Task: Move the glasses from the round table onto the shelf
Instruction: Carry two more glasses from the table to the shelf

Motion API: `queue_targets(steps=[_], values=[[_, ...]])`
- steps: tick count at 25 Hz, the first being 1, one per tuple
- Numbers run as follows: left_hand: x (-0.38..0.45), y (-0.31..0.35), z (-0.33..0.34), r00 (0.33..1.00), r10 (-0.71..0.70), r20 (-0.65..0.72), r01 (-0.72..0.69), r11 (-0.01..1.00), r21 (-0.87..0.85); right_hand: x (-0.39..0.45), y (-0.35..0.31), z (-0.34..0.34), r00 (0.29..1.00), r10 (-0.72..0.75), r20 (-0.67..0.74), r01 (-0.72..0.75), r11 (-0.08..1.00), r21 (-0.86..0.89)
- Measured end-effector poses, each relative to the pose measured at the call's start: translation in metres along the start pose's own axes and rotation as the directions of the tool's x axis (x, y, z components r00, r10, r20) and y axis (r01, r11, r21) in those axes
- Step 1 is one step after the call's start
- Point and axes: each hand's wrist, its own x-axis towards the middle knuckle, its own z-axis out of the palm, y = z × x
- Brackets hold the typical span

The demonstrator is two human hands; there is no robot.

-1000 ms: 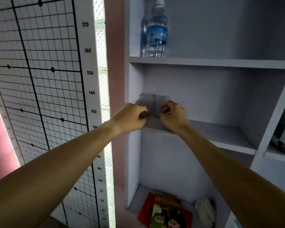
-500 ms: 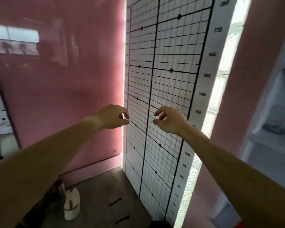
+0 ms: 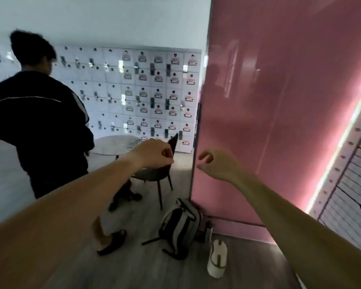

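Both my arms reach forward at chest height. My left hand [image 3: 154,153] is loosely curled and holds nothing. My right hand [image 3: 219,164] has its fingers apart and is empty. A round glass-topped table [image 3: 115,144] stands across the room, beyond my left hand and in front of the lockers. What lies on its top is too blurred to tell. No glasses can be made out, and the shelf is out of view.
A person in a dark jacket [image 3: 40,122] stands left of the table, back turned. A dark chair [image 3: 154,174] stands between me and the table. A grey backpack [image 3: 180,224] and a white bottle [image 3: 217,258] sit on the floor by the pink wall [image 3: 279,101]. White lockers [image 3: 150,90] line the far wall.
Both hands let go of two glasses on the shelf and came away empty. My view swung left from the shelf, past the measuring grid, to the room with the round table.
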Motion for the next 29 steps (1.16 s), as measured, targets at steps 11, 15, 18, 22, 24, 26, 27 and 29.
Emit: queue_targets(steps=[11,15,18,22,24,26,27,29], values=[[0.002,-0.246,-0.035,0.921,-0.384,-0.065,0.389,0.915,0.105,0.22,-0.13,0.177,0.926,-0.292,0.238,0.274,0.956,0.107],[0.06,-0.31,-0.041,0.893,-0.444,-0.071,0.449,0.889,0.089,0.321,-0.137,0.217,0.909,-0.321,0.265,0.301,0.947,0.114],[0.113,-0.354,-0.046,0.874,-0.48,-0.079,0.486,0.87,0.086,0.396,-0.138,0.234,0.904,-0.323,0.281,0.304,0.946,0.11],[0.173,-0.409,-0.051,0.868,-0.489,-0.09,0.494,0.868,0.047,0.483,-0.14,0.256,0.896,-0.357,0.265,0.344,0.934,0.097],[0.204,-0.44,-0.049,0.863,-0.499,-0.081,0.502,0.864,0.024,0.525,-0.138,0.275,0.887,-0.365,0.283,0.355,0.931,0.088],[0.231,-0.473,-0.043,0.854,-0.514,-0.074,0.516,0.857,0.006,0.562,-0.137,0.295,0.882,-0.359,0.305,0.354,0.932,0.075],[0.245,-0.492,-0.04,0.85,-0.523,-0.072,0.523,0.852,-0.008,0.582,-0.137,0.305,0.882,-0.352,0.314,0.345,0.935,0.078],[0.272,-0.531,-0.032,0.848,-0.525,-0.072,0.525,0.851,-0.012,0.62,-0.135,0.325,0.885,-0.332,0.325,0.324,0.943,0.079]])
